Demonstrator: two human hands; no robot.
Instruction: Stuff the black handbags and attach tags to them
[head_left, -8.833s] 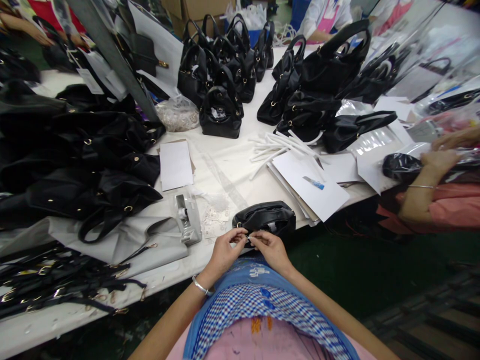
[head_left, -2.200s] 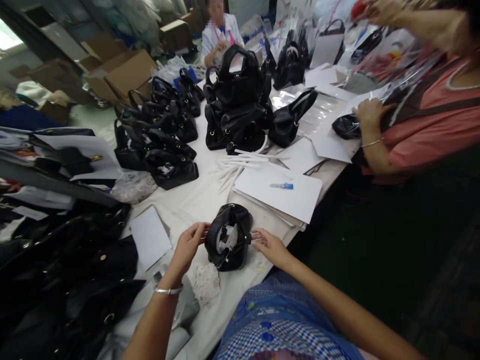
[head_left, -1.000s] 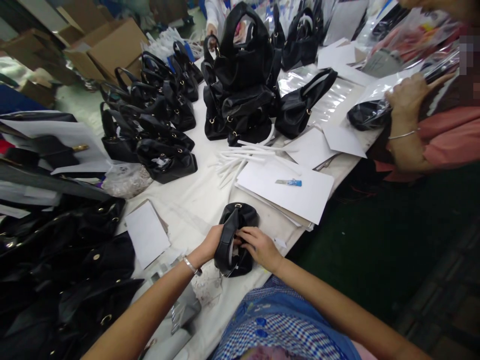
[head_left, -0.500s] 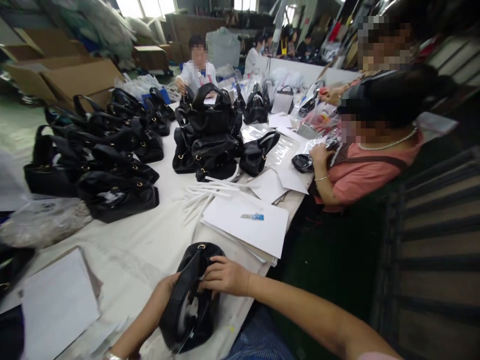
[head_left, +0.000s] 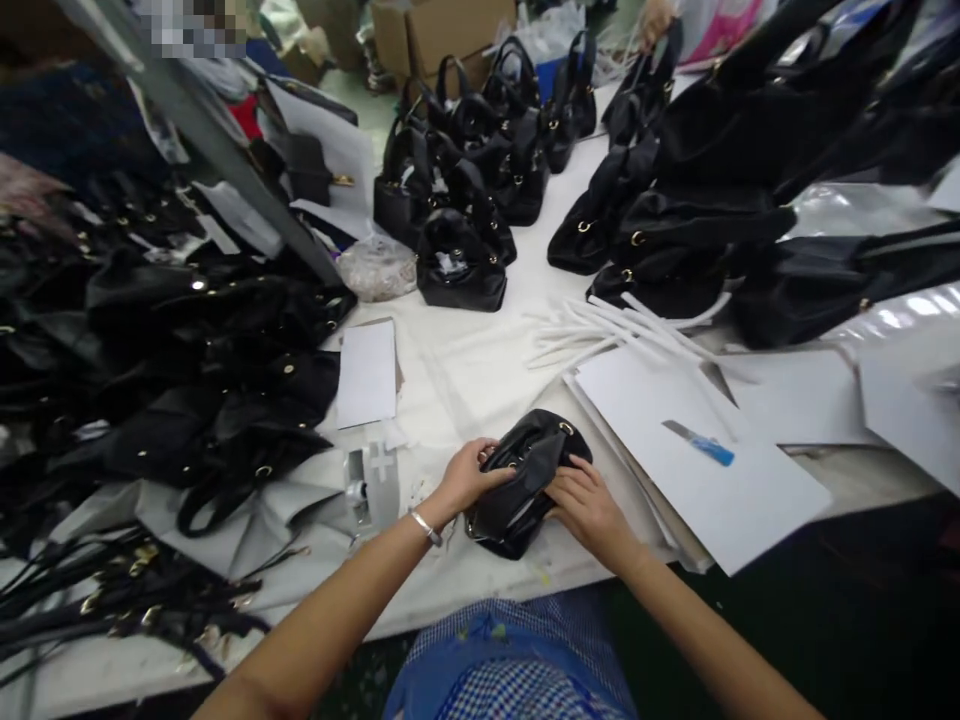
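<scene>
the left hand, half curled, holds a black bag on the desk. the right hand touches it, fingers bent; i can't tell its grip.

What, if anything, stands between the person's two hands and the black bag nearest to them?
Nothing visible is in the way: the left hand and the right hand both touch the black bag. The white sheets, with a knife on top, lie to its right, not in between.

white table | held handbag | upright handbags | white tubes | card stack
</scene>
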